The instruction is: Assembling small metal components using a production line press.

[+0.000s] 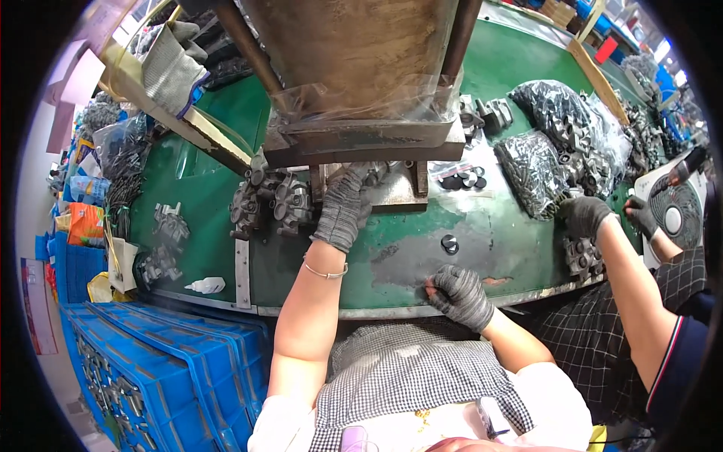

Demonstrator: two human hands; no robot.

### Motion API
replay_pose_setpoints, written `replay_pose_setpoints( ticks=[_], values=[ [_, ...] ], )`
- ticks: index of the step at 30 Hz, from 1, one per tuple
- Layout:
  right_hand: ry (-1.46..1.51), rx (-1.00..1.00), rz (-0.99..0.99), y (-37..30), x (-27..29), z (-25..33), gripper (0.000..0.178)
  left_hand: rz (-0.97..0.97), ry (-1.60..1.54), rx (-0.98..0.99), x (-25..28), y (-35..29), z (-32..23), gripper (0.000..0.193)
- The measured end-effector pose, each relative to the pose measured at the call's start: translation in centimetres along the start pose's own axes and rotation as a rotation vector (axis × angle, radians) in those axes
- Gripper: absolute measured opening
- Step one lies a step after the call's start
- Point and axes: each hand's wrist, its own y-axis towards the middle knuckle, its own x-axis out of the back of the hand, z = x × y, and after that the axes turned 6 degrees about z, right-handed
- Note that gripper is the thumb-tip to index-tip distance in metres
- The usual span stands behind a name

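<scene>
My left hand [343, 209], in a grey knit glove, reaches under the press head [361, 139]. Its fingers close on a grey metal casting [374, 173] on the press's base plate [399, 194]; the fingertips are partly hidden. Just left of that hand stand several similar castings [292, 202]. My right hand [459, 296], gloved alike, rests at the table's front edge with the fingers curled in a pinch. Whatever it may hold is too small to make out. A short stack of black round caps [449, 243] lies beyond it, and more caps [465, 179] lie on a plastic bag.
Bags of dark metal parts [531, 173] fill the right of the green table [354, 275]. A co-worker's gloved hand [586, 217] is there above a casting [582, 256], near a fan [672, 211]. Blue crates [162, 377] stand at lower left; a small white bottle [205, 285] lies at the edge.
</scene>
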Motion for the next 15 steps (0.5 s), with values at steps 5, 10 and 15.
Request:
replay_pose_setpoints(
  ticks=[5,10,15],
  values=[
    [-0.002,0.000,-0.002,-0.3,-0.3,-0.5,0.015,0.025,-0.014,0.002,0.5,0.9,0.2,0.033],
    [0.007,-0.008,0.009,-0.1,0.1,-0.5,0.016,0.070,-0.037,-0.020,0.5,1.3,0.6,0.030],
    [-0.100,-0.045,0.016,0.3,0.3,0.7,0.024,0.012,0.016,-0.060,0.5,1.4,0.9,0.030]
  ],
)
